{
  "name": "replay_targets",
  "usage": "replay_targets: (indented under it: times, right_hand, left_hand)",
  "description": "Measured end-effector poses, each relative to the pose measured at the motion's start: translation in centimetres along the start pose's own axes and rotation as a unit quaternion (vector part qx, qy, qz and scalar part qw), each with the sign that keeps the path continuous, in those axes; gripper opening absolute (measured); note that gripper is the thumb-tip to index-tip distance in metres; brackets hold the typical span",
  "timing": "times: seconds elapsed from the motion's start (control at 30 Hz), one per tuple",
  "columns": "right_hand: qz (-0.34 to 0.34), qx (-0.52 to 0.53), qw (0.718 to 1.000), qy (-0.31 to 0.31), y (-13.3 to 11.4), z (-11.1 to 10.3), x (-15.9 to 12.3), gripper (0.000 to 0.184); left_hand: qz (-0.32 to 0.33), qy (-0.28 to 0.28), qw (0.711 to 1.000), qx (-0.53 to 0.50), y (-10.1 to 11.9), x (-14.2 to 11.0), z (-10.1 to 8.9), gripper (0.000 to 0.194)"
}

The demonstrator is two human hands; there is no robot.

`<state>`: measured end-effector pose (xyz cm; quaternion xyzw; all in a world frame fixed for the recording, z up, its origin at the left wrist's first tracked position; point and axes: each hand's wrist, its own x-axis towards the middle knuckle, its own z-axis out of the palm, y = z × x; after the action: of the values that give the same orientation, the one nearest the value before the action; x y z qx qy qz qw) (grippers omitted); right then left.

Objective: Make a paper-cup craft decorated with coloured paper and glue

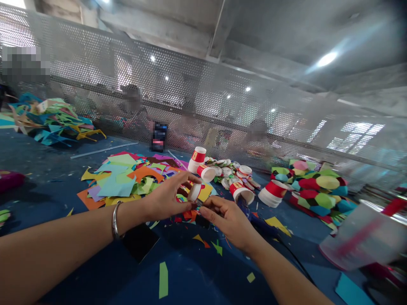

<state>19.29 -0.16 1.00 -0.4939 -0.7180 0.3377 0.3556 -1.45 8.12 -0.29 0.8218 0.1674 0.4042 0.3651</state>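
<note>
A cup (194, 192) in the left hand (165, 197), the right hand (230, 218) close by, above a scrap-strewn bench (124, 277)

The right fingers (212, 208) meet near the cup's lower edge, anything pinched there too small to tell; beyond are paper scraps (117, 182), a phone (159, 136) upright before a mesh panel (203, 95), and red-and-white cups (272, 193), some tipped; rightward, patchwork pieces (318, 184) and a tumbler (356, 239) with a red straw (392, 207)

White held piece (193, 193), red-and-white cups (273, 191), multicoloured paper scraps (117, 182), blue tabletop (111, 281)
</note>
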Motion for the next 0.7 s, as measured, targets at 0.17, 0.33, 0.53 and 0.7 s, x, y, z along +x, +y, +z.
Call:
replay_targets:
  times: [0.17, 0.33, 0.53, 0.7]
  right_hand:
    - [0.010, 0.026, 1.000, 0.006, -0.02, -0.17, 0.04, 0.029]
    - [0.019, 0.050, 0.999, 0.009, -0.08, -0.14, -0.06, 0.032]
    - [0.025, 0.044, 0.999, 0.009, -0.08, -0.23, -0.07, 0.035]
    - [0.032, 0.052, 0.998, 0.012, -0.09, -0.25, 0.09, 0.036]
  left_hand:
    - [0.006, 0.007, 1.000, 0.006, -0.53, 0.10, -0.07, 0.047]
    - [0.031, -0.002, 0.998, 0.062, -0.65, 0.02, -0.09, 0.052]
    - [0.053, -0.017, 0.996, 0.073, -0.21, 0.01, -0.13, 0.051]
    - [0.063, -0.023, 0.994, 0.083, -0.07, 0.05, -0.14, 0.052]
